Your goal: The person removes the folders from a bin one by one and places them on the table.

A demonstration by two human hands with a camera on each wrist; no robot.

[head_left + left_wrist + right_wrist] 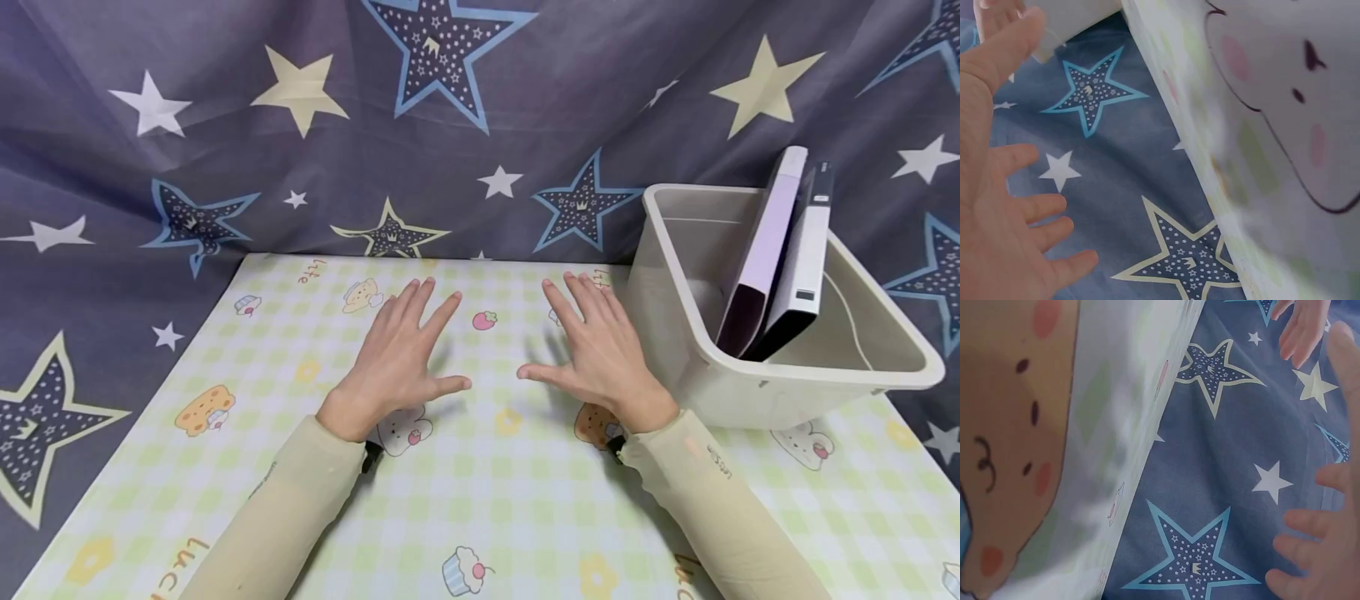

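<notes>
Both hands hover over a green-and-white checked tablecloth (pixel 495 483), palms down with fingers spread and thumbs pointing at each other. The left hand (pixel 397 354) is left of the table's middle and holds nothing; the left wrist view shows its spread fingers too. Across a gap, the right hand (pixel 600 354) is likewise free of any object, nearest to a light grey plastic bin (pixel 705 383). Two binders lean inside that bin: one with a lilac spine (pixel 765 225) and one with a white and black spine (pixel 806 258). Their lower ends are hidden by the bin wall.
A dark blue-grey curtain (pixel 450 167) printed with stars hangs behind the table and down its sides. The bin occupies the table's right side, its rim (pixel 900 379) above the tabletop. Printed cartoon figures and cupcakes are scattered across the cloth.
</notes>
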